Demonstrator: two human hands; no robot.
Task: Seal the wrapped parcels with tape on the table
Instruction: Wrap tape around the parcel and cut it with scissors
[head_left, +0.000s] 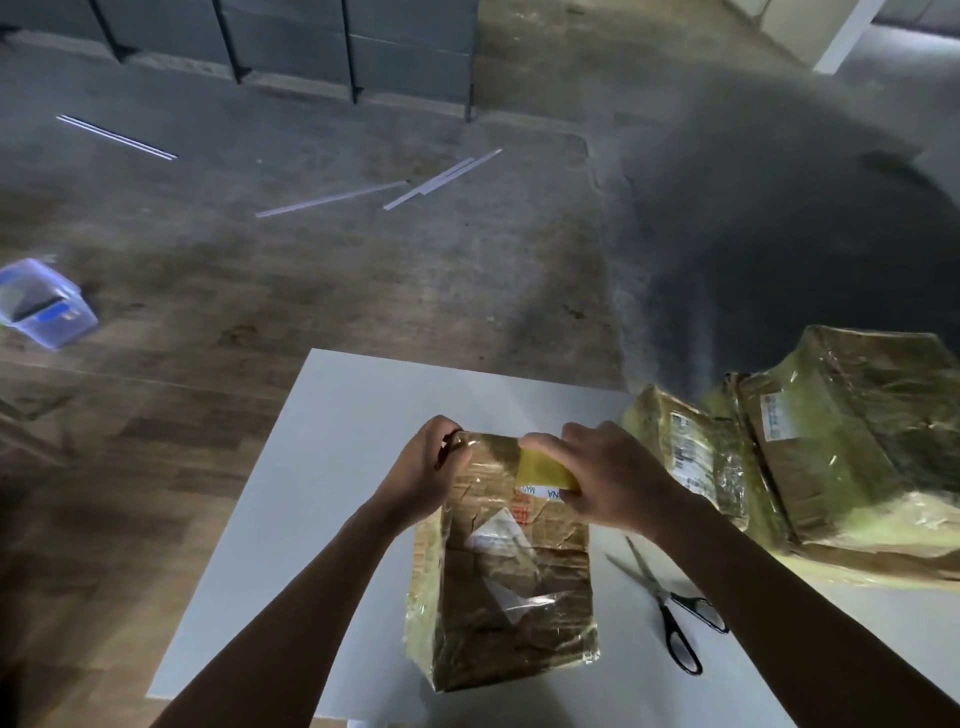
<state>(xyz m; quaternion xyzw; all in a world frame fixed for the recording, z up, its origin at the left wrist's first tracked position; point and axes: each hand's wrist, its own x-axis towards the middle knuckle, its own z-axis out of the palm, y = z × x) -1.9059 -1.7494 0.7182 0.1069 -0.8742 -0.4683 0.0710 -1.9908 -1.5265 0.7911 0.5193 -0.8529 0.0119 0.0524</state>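
A brown cardboard parcel (501, 577) wrapped in clear film lies in the middle of the white table (332, 467). My left hand (426, 467) grips the parcel's far left corner, fingers curled over the edge. My right hand (608, 478) holds a roll of yellowish tape (543, 470) against the parcel's far right top. The tape's free end is hidden under my fingers.
Black-handled scissors (670, 613) lie open on the table just right of the parcel. Two larger wrapped parcels (831, 447) are piled at the table's right side. On the floor lie a clear plastic box (44, 304) at left and several thin white strips (384, 189).
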